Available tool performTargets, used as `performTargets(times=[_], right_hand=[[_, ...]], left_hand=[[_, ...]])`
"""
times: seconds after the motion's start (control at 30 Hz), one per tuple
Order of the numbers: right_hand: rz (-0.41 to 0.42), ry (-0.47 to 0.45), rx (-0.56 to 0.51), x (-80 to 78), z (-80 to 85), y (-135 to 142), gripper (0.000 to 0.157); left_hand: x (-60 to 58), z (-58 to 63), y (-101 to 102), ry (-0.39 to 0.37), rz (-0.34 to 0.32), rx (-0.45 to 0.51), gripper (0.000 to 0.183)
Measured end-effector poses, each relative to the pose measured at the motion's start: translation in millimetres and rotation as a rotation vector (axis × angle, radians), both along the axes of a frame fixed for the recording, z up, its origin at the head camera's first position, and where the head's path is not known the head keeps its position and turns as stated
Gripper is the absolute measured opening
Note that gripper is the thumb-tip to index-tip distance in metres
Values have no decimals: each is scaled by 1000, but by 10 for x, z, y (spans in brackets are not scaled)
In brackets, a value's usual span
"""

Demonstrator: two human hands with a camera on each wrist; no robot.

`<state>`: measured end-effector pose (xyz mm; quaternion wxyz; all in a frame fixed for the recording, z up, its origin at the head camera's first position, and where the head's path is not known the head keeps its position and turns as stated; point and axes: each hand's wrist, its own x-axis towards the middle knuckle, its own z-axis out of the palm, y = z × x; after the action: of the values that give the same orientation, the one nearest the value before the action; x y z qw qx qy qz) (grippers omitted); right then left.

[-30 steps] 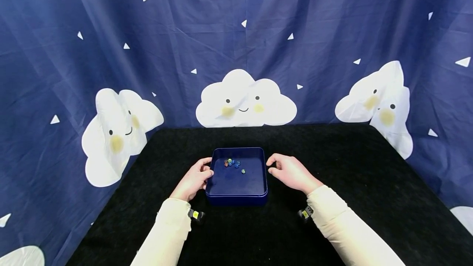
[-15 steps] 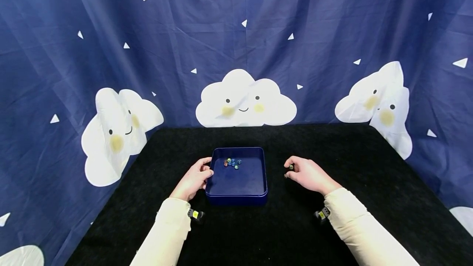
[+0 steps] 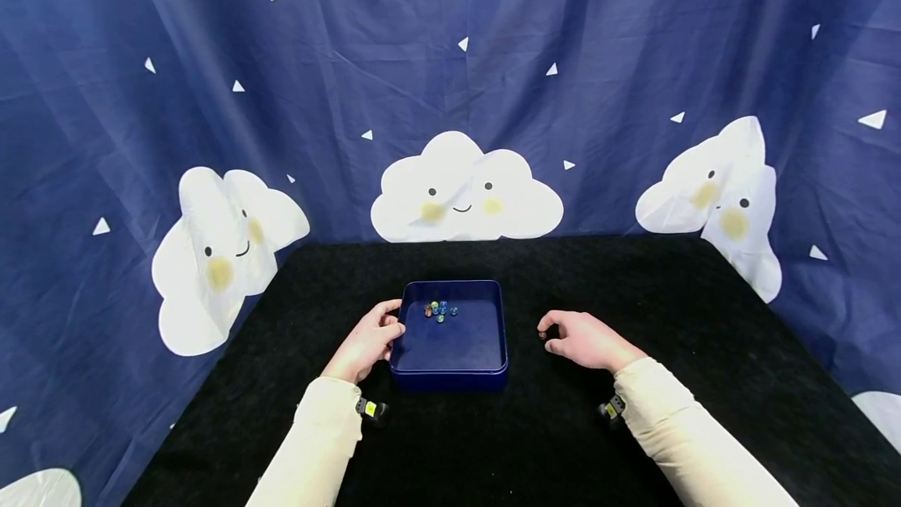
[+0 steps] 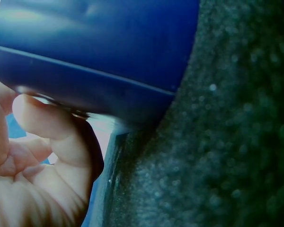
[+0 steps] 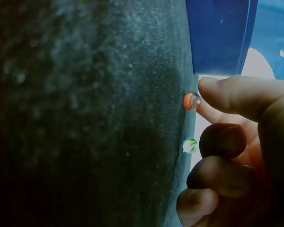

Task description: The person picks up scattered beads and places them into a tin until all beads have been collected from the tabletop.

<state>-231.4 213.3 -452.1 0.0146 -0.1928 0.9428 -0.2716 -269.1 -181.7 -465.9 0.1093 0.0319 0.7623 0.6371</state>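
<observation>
A dark blue square tin [image 3: 450, 346] stands on the black cloth, with several glass marbles [image 3: 436, 310] in its far left part. My left hand [image 3: 362, 344] holds its left side, the thumb at the rim; in the left wrist view the fingers [image 4: 42, 116] lie against its wall. To the right of the tin, my right hand [image 3: 591, 340] is low over the cloth. An orange and clear marble [image 5: 192, 100] lies between its parted thumb and index finger. A clear marble with green [image 5: 190, 145] sits on the cloth by the curled fingers, hidden in the head view.
The black cloth [image 3: 633, 280] covers the table around the tin. Behind it hangs a dark blue curtain [image 3: 338, 37] with white clouds and triangles.
My right hand has moved right, away from the tin, and down to the marbles on the cloth. A green marble in the tin has rolled left towards the others. My left hand stays put.
</observation>
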Motion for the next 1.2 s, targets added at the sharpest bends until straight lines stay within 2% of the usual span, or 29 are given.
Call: performTargets(times=[0.27,0.53,0.77,1.2], right_hand=[[14,-22,59,3,-34,-64,16],[29,-11,54,22,-11,-49,17],[28,-23,23,35,46,-109,15],[-3,56,-126,35,149,-360,13]], left_hand=[[35,-8,-24,-3,-3,-13,60],[28,23,-9,4,-8,-18,59],[12,20,-4,-2,-14,-15,59],[18,31,4,-2,-12,-17,59]])
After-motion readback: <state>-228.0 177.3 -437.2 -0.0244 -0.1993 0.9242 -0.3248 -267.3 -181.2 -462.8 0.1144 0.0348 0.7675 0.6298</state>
